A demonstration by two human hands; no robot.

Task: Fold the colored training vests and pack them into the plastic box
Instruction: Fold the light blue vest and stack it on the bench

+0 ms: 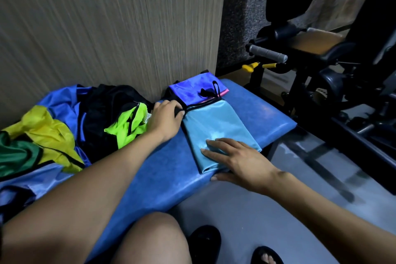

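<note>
A folded light-blue vest (216, 126) lies lengthwise on the blue padded bench (158, 169). My right hand (237, 161) presses flat on its near end with fingers spread and the thumb at the bench edge. My left hand (166, 119) rests at the vest's far left corner, fingers curled on its black trim. Behind it sits a folded purple vest (192, 91) with black straps and a pink edge showing. To the left lies a loose pile of vests: neon green (128, 122), yellow (49, 130), dark green (15, 154), black (102, 105) and blue (64, 103). No plastic box is in view.
A wood-grain wall panel (107, 23) stands right behind the bench. A black gym machine (321, 60) with a grey handle and yellow levers fills the right side. Grey floor (257, 221) lies below, with my knee and sandalled feet near the bench's front.
</note>
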